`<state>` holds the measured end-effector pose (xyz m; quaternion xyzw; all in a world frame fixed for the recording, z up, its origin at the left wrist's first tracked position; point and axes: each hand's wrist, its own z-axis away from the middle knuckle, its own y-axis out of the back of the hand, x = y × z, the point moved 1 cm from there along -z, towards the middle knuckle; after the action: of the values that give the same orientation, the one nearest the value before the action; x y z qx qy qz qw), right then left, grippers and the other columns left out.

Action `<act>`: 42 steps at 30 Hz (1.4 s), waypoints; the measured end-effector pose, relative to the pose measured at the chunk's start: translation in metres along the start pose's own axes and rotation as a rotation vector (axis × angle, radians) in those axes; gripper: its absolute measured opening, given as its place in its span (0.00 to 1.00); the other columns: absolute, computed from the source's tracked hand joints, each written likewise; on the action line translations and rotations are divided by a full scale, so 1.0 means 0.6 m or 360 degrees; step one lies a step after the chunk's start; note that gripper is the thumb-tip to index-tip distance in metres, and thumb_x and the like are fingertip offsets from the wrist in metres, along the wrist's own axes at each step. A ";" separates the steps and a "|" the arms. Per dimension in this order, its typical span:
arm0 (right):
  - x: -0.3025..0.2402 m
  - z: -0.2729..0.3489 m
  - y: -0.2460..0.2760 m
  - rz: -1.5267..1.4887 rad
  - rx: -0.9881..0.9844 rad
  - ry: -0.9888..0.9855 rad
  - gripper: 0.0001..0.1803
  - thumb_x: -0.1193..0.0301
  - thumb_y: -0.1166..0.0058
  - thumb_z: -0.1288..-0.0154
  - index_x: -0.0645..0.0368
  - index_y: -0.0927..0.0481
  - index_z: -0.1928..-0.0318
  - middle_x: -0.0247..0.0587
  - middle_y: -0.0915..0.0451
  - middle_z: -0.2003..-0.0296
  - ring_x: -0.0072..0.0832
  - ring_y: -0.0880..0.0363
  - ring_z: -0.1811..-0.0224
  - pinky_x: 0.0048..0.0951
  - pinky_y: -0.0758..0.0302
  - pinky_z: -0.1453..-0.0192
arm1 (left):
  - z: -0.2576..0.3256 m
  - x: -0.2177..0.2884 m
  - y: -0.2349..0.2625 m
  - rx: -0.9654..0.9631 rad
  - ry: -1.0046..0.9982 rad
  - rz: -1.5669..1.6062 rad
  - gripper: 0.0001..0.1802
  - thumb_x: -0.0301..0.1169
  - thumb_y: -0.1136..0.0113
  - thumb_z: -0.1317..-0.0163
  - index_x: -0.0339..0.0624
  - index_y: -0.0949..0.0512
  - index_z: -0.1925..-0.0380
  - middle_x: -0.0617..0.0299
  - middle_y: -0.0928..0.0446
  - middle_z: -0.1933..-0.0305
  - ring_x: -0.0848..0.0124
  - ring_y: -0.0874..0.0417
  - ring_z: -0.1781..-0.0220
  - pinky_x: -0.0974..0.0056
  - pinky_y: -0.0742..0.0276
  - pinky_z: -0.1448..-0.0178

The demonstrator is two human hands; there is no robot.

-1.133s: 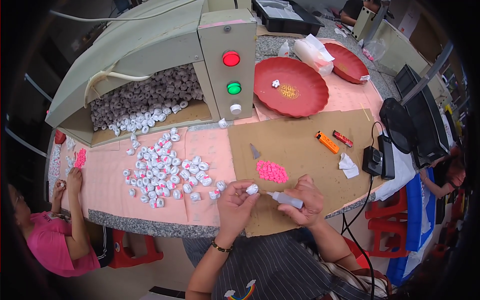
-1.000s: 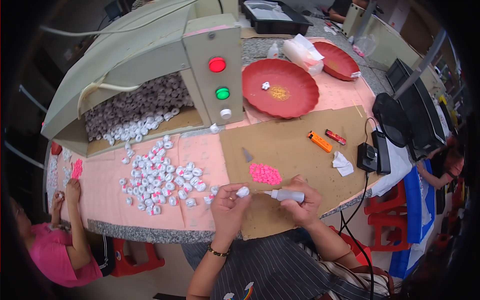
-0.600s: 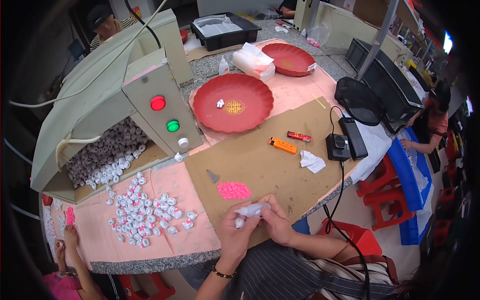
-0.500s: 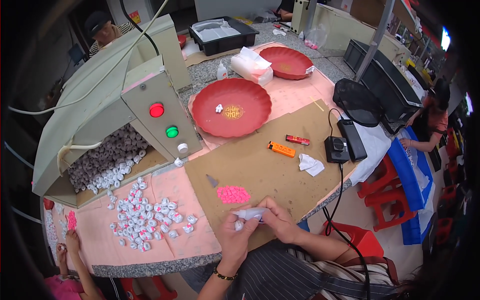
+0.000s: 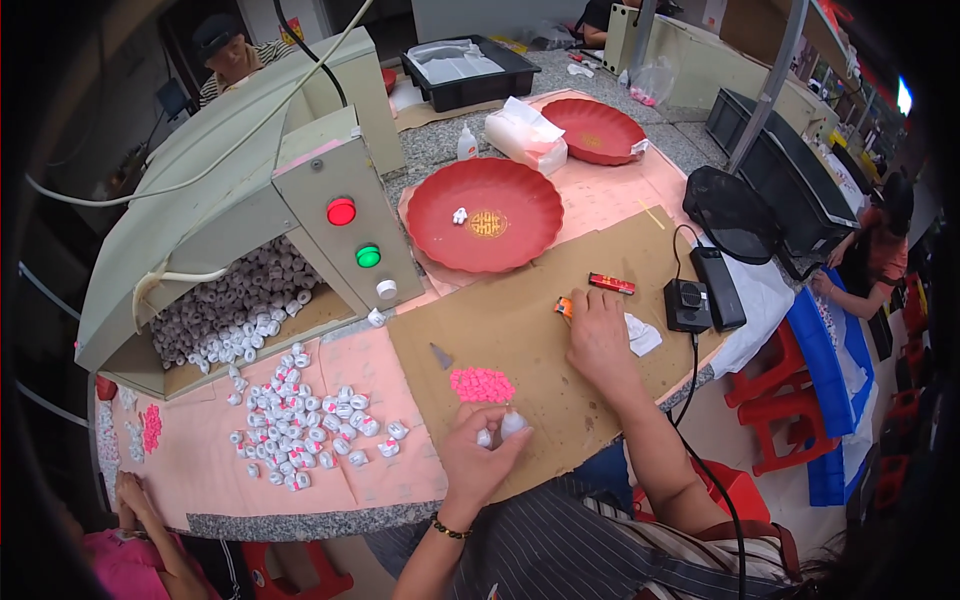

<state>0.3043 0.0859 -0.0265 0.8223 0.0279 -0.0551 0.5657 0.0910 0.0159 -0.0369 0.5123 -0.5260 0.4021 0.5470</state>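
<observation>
My left hand point(image 5: 476, 455) is closed around a small translucent squeeze bottle point(image 5: 514, 424), which stands tip up between its fingers. A small white piece point(image 5: 485, 438) is tucked in the same hand. Just beyond lies a patch of small pink pieces point(image 5: 482, 384) on the brown board. Further right, my right hand point(image 5: 600, 335) reaches across the board, its fingers closed over an orange lighter point(image 5: 564, 307), mostly hidden with one end showing. A red lighter point(image 5: 612, 284) lies at its fingertips, and a crumpled white tissue point(image 5: 642, 335) lies beside the hand.
Several white ring-shaped pieces with pink marks point(image 5: 300, 420) are spread on the left. Behind them stands a grey machine point(image 5: 345, 170) filled with more. Two red plates point(image 5: 450, 245) lie further back. A black device point(image 5: 688, 305) with a cable sits right. Other people work nearby.
My right hand has left the bottle and moved forward onto the orange lighter. The left hand keeps the bottle, now turned tip up. The whole view has shifted slightly.
</observation>
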 end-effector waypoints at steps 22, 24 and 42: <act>-0.036 0.072 0.019 -0.2382 -0.0344 -0.0042 0.27 0.51 0.60 0.30 0.65 0.24 0.57 0.34 0.25 0.66 0.22 0.29 0.64 0.23 0.33 0.54 | -0.023 0.004 -0.019 -0.0161 -0.0140 -0.0233 0.14 0.24 0.30 0.52 0.35 0.19 0.63 0.64 0.22 0.64 0.78 0.24 0.65 0.74 0.28 0.60; -0.035 0.072 0.020 -0.2033 -0.0270 -0.0086 0.18 0.61 0.57 0.30 0.64 0.25 0.56 0.34 0.25 0.63 0.21 0.31 0.60 0.24 0.34 0.51 | -0.024 -0.001 -0.020 -0.0134 -0.0171 -0.0252 0.14 0.24 0.31 0.52 0.35 0.19 0.63 0.64 0.22 0.65 0.78 0.23 0.65 0.75 0.28 0.60; -0.009 0.081 0.029 -0.1945 -0.0363 -0.0175 0.14 0.63 0.47 0.38 0.63 0.28 0.68 0.32 0.33 0.79 0.17 0.36 0.75 0.21 0.37 0.71 | -0.029 0.001 -0.031 -0.0299 -0.0185 -0.0203 0.13 0.24 0.30 0.51 0.33 0.20 0.64 0.65 0.24 0.70 0.79 0.26 0.70 0.74 0.31 0.66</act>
<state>0.2981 0.0347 -0.0269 0.5881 0.4699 -0.4079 0.5167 0.1122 0.0301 -0.0373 0.5135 -0.5587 0.2850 0.5856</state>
